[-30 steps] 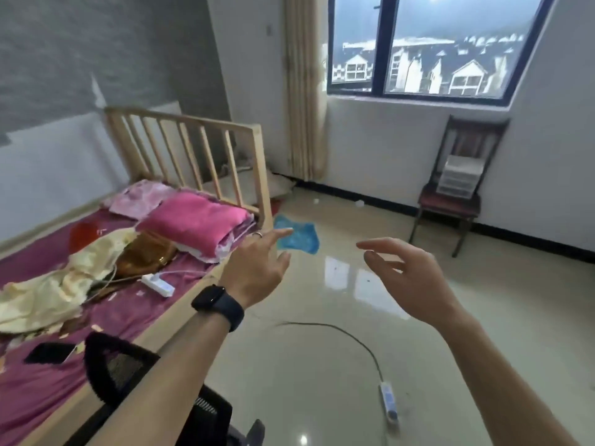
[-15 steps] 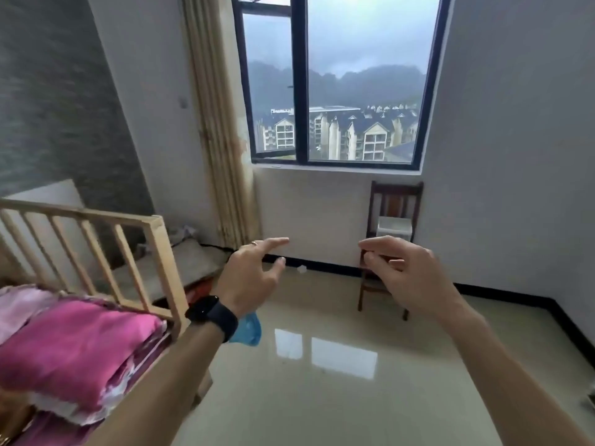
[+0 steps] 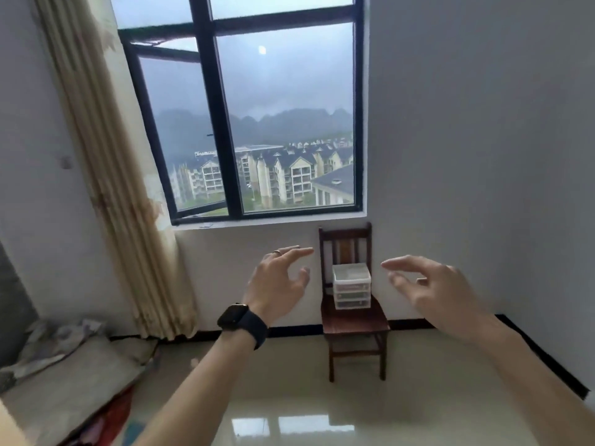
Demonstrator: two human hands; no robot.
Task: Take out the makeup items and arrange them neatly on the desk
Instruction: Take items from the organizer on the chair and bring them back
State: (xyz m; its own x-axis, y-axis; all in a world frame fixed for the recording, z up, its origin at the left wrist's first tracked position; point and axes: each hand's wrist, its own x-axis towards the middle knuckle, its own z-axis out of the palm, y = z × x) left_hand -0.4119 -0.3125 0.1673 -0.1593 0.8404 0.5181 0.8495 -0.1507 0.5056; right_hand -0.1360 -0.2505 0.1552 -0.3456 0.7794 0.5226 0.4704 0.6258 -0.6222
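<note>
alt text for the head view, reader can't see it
An empty left hand and right hand are held out, open, toward a clear drawer box on a wooden chair below a window. A beige curtain hangs to the window's left.

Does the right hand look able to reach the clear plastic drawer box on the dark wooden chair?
Probably not yet. The right hand hangs open in the air, while the clear plastic drawer box sits on the dark wooden chair across glossy floor. Nothing blocks the way; stepping closer should do.
</note>
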